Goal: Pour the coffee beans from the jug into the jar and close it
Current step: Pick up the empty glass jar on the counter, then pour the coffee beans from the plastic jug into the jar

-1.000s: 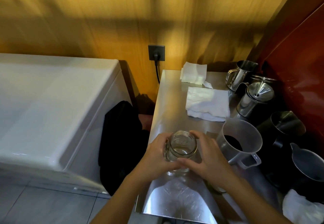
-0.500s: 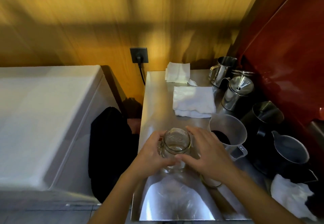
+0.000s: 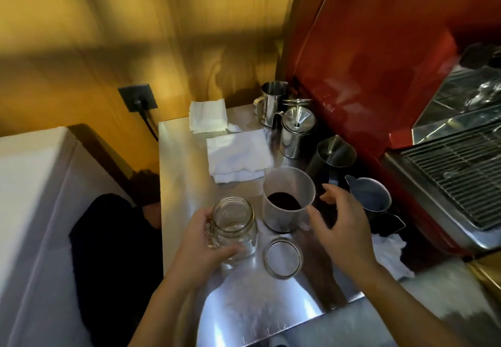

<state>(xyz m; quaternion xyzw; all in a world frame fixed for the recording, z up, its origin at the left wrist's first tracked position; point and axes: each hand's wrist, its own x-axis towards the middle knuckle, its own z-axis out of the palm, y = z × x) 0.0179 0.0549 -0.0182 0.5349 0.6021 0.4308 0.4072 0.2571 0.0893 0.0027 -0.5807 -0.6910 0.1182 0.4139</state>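
Observation:
A clear glass jar stands upright and empty on the steel counter, its mouth uncovered. My left hand wraps around its left side and front. The jar's round lid lies flat on the counter just right of it. Behind the lid stands a translucent grey jug with dark coffee beans in its bottom. My right hand hovers to the right of the jug with fingers spread, holding nothing, close to the jug's handle side.
Folded white cloths lie at the back of the counter. Steel pitchers and dark jugs crowd the right side beside a red espresso machine with a drip grate. A crumpled white rag lies near right. A white appliance stands left.
My right hand has left the jar and moved right toward the jug. The lid now lies uncovered on the counter. The camera has swung right.

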